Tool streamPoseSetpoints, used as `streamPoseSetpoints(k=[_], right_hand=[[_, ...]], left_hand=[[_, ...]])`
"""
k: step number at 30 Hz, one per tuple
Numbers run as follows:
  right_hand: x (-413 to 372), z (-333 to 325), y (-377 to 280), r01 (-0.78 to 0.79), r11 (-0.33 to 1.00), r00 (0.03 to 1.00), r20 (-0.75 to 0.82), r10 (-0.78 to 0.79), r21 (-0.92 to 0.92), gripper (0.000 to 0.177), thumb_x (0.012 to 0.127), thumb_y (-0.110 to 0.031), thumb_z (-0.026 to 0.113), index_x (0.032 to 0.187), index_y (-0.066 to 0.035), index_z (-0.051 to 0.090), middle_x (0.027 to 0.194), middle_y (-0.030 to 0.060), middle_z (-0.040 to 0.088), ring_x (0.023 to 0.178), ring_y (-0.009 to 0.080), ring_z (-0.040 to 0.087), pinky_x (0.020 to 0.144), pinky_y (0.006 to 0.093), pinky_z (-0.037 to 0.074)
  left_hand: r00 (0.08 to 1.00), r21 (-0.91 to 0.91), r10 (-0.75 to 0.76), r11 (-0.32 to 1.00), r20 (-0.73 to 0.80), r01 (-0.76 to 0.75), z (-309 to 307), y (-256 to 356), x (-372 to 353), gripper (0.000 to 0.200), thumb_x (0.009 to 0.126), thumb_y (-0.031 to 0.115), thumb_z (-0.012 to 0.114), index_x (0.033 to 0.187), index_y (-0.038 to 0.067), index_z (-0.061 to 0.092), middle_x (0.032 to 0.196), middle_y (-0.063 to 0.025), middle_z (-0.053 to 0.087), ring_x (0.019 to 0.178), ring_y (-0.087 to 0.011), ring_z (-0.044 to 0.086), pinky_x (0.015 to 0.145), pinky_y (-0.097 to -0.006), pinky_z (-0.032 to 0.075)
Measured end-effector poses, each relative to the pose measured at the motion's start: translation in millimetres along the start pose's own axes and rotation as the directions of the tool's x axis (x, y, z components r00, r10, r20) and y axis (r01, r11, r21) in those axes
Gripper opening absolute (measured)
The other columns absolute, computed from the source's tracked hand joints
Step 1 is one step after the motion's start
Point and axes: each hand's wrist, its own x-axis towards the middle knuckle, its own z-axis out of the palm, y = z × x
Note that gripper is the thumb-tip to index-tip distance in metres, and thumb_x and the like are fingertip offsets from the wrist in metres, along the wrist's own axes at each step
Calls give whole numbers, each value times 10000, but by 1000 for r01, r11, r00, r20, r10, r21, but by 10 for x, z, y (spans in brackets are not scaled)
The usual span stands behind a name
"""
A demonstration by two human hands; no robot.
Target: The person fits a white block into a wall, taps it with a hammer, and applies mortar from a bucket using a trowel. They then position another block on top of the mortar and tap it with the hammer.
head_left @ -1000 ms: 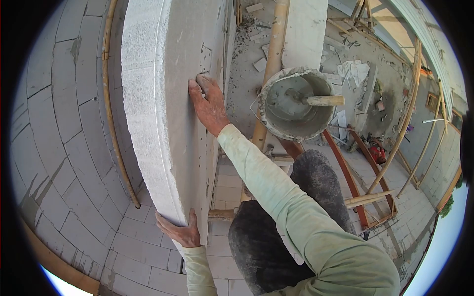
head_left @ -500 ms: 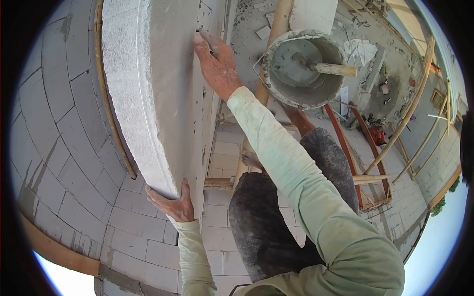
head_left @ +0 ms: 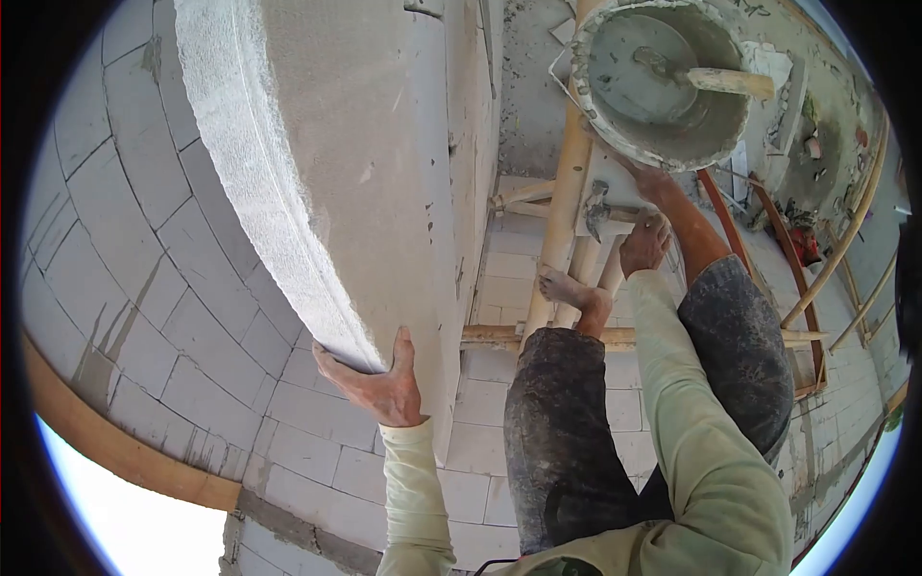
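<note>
A long, pale aerated concrete block point(head_left: 355, 144) runs down the left middle, with a rough white edge and a smoother grey face. My left hand point(head_left: 379, 384) grips its near lower end, thumb on the grey face and fingers around the white edge. To the right, beside my bare foot, my right hand point(head_left: 645, 245) is low by the bamboo poles with curled fingers. A hammer point(head_left: 595, 209) lies there, its dark head to the left of the hand. The fingers seem closed on its handle, which is partly hidden.
A mortar-crusted bucket point(head_left: 663, 86) of grey wet mix, with a wooden-handled tool point(head_left: 730, 82) in it, stands beyond my feet. Bamboo poles point(head_left: 562, 221) cross beneath me. A block wall point(head_left: 144, 240) rises on the left; red metal frame bars point(head_left: 792, 274) stand at right.
My right hand has left the block's upper face and moved down and right to the hammer. My left hand stays on the block's lower end. The view has shifted, revealing the hammer.
</note>
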Motion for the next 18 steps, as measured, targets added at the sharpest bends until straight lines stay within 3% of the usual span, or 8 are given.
streamPoseSetpoints(k=[4, 6, 9, 11, 13, 15, 17, 18], right_hand=[[181, -26, 8, -4, 1000, 1000, 31, 4, -1, 437, 744, -169, 677, 1158, -85, 567, 1192, 192, 526, 1205, 399, 471, 978, 520, 387], [121, -168, 70, 68, 997, 998, -2, -69, -37, 391, 766, -206, 676, 1117, -73, 566, 1170, 174, 544, 1189, 383, 491, 974, 519, 387], [-311, -208, -27, 149, 988, 972, 173, -156, 49, 389, 810, -283, 666, 1104, -53, 557, 1163, 185, 546, 1135, 384, 538, 933, 509, 429], [-635, -281, -345, -193, 941, 942, 320, 98, 278, 391, 854, -331, 633, 1092, -35, 540, 1068, 178, 595, 1009, 391, 604, 860, 496, 478], [-879, -438, -676, -333, 804, 925, 336, 178, 493, 404, 870, -346, 618, 1087, -19, 520, 951, 195, 625, 860, 417, 640, 799, 501, 499], [-1061, -558, -946, -370, 659, 915, 380, 137, 654, 419, 865, -375, 627, 1032, -7, 518, 819, 163, 625, 715, 340, 649, 694, 451, 524], [-1156, -1047, -1163, -574, 175, 808, 588, -38, 800, 423, 867, -396, 633, 995, -9, 519, 735, 114, 582, 576, 231, 598, 556, 364, 506], [-1215, -1173, -1261, -667, 45, 743, 668, -49, 744, 387, 875, -378, 620, 980, -21, 518, 719, 88, 555, 538, 193, 562, 505, 335, 476]], left_hand=[[999, 4, 34, 999, 9, -34, 24, -68, 5, 1109, 675, 365, 829, 1451, -79, 174, 1405, -272, 303, 1327, -435, 306, 1093, -558, 272], [999, 43, 50, 998, 15, -51, 29, -81, 2, 1123, 682, 368, 829, 1453, -82, 148, 1402, -283, 284, 1322, -440, 297, 1097, -564, 265], [996, 91, 78, 993, 30, -81, 30, -106, -2, 1127, 676, 348, 833, 1450, -90, 140, 1392, -288, 287, 1324, -442, 288, 1101, -564, 259], [998, 95, 57, 994, 25, -59, 37, -107, 4, 1128, 671, 339, 836, 1448, -94, 143, 1392, -288, 286, 1324, -443, 285, 1100, -564, 258], [999, 53, 49, 997, 6, -50, 36, -68, 16, 1114, 663, 319, 836, 1441, -101, 158, 1393, -287, 287, 1324, -440, 286, 1098, -561, 261], [999, 56, 52, 997, 3, -52, 44, -41, 22, 1106, 660, 306, 835, 1438, -104, 164, 1393, -286, 290, 1325, -438, 288, 1099, -559, 263], [999, 56, 50, 997, 1, -50, 32, -13, 14, 1099, 658, 294, 834, 1435, -107, 170, 1393, -285, 293, 1326, -436, 289, 1099, -557, 264], [999, 44, 40, 998, -3, -40, 27, 6, 13, 1091, 656, 279, 833, 1433, -111, 173, 1392, -283, 297, 1327, -432, 291, 1102, -555, 263]])
